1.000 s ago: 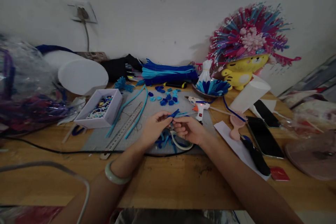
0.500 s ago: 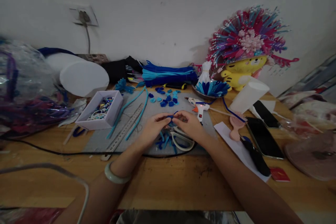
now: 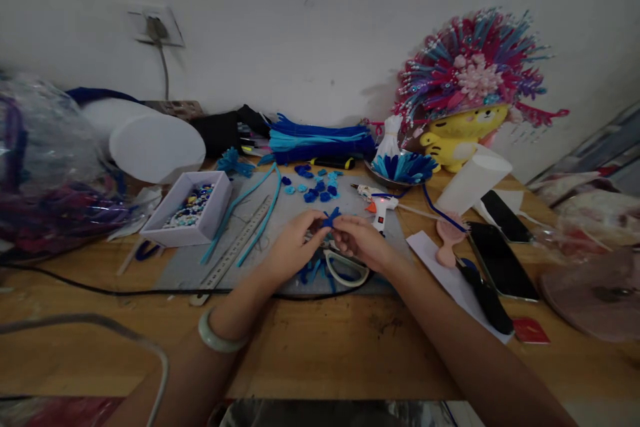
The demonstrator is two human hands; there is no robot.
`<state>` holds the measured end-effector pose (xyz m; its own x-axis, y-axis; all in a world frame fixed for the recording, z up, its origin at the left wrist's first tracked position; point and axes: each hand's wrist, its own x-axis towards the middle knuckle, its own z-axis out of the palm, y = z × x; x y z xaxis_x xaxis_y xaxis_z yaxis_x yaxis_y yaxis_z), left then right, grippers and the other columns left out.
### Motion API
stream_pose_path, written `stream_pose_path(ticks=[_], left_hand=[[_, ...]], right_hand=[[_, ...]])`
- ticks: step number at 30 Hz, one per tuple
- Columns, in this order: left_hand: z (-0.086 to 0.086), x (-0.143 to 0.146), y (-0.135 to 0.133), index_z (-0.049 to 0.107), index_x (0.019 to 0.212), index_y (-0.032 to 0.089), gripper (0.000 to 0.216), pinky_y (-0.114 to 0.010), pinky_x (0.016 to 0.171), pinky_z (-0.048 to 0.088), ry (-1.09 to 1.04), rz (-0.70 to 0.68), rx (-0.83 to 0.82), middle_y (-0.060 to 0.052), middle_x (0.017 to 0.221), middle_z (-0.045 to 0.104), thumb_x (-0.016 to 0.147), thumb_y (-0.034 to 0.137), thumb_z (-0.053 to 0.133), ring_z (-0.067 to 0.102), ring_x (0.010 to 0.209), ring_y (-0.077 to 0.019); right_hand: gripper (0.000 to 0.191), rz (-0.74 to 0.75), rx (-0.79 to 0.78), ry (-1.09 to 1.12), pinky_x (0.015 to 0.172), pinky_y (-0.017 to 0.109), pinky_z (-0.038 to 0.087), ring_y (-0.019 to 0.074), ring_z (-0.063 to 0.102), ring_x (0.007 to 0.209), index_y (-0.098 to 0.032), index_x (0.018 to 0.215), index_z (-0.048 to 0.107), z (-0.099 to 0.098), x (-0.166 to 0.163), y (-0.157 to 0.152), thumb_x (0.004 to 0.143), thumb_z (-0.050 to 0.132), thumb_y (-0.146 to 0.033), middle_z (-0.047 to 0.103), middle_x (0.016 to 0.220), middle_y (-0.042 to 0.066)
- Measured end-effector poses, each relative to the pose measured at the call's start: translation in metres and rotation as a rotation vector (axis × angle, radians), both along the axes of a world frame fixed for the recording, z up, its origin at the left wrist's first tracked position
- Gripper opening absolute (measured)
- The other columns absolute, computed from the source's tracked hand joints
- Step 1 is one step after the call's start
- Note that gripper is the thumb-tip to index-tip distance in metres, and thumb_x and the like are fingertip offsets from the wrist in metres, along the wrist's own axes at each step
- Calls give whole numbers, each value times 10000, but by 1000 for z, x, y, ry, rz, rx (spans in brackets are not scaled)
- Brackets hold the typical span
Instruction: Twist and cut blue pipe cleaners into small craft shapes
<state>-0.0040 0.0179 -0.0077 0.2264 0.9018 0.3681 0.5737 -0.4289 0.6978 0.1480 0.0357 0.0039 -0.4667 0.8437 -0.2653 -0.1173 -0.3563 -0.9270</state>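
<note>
Between the fingertips of both hands is a small dark-blue pipe-cleaner piece [image 3: 331,217], bent into loops. My left hand [image 3: 300,240] pinches it from the left, and my right hand [image 3: 363,240] grips it from the right with curled fingers. Below them lie white-handled scissors [image 3: 346,270], partly covered by my right hand. Cut blue pipe-cleaner bits [image 3: 316,273] are scattered beside the scissors on the grey mat [image 3: 200,273]. Farther up the mat sit several small blue curled pieces [image 3: 320,187].
A white box of beads [image 3: 187,210] and a metal ruler [image 3: 235,250] are at left, with light-blue pipe cleaners [image 3: 260,230] alongside. A hot glue gun [image 3: 384,210] stands at right, near a pink brush [image 3: 449,240] and phones [image 3: 503,260]. A black cable [image 3: 125,291] crosses the front.
My hands have turned slightly, and the dark-blue piece now shows more above the fingertips. The fingers of my right hand have shifted beneath it. The other things stay in place.
</note>
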Motion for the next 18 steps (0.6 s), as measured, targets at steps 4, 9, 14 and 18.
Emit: stream_pose_path(ticks=[4, 9, 14, 18], left_hand=[[2, 3, 0, 556, 910, 173, 194, -270, 716, 431, -166, 8, -138, -28, 836, 614, 789, 289, 459, 562, 770, -145], [3, 6, 0, 533, 690, 162, 210, -220, 529, 370, -461, 18, -461, 32, 548, 515, 738, 366, 516, 484, 528, -98], [1, 11, 0, 530, 618, 145, 209, -196, 488, 332, -830, -60, -704, 42, 523, 481, 663, 336, 601, 409, 456, -55], [0, 11, 0, 547, 629, 143, 200, -195, 500, 332, -850, -52, -676, 42, 546, 485, 646, 325, 628, 420, 476, -56]], right_hand=[[228, 6, 19, 24, 347, 174, 228, 47, 383, 379, -173, 588, 437, -1, -1, -1, 671, 560, -347, 435, 493, -63], [184, -43, 467, -345, 439, 212, 292, 79, 384, 439, -181, 631, 449, -2, 1, -1, 768, 465, -302, 422, 502, -52], [123, 76, 1148, -817, 615, 267, 350, 147, 486, 687, -164, 681, 516, 3, 10, -4, 781, 445, -176, 543, 713, 55], [145, -42, 1019, -708, 568, 249, 358, 128, 477, 620, -176, 672, 525, 0, 7, -6, 788, 459, -232, 536, 661, 33]])
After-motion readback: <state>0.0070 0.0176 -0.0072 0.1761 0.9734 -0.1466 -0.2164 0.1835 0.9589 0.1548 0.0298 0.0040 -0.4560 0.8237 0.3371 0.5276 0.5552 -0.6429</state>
